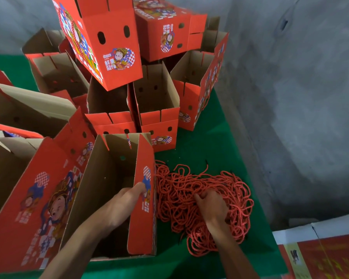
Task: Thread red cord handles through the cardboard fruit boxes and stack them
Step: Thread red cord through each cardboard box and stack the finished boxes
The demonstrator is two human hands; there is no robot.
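An open red cardboard fruit box (111,178) stands on the green table in front of me, brown inside, with cartoon print on its sides. My left hand (123,202) grips its right wall, thumb on the red outside and fingers inside. To the right lies a tangled pile of red cords (191,190). My right hand (212,208) rests on top of that pile, fingers curled into the cords. A stack of the same red boxes (109,47) rises at the back, some with red cord handles.
More open boxes (28,188) crowd the left side and the middle of the green table (206,137). A grey concrete wall (290,97) runs along the right. Flat printed cardboard sheets (320,248) lie at the lower right, beyond the table edge.
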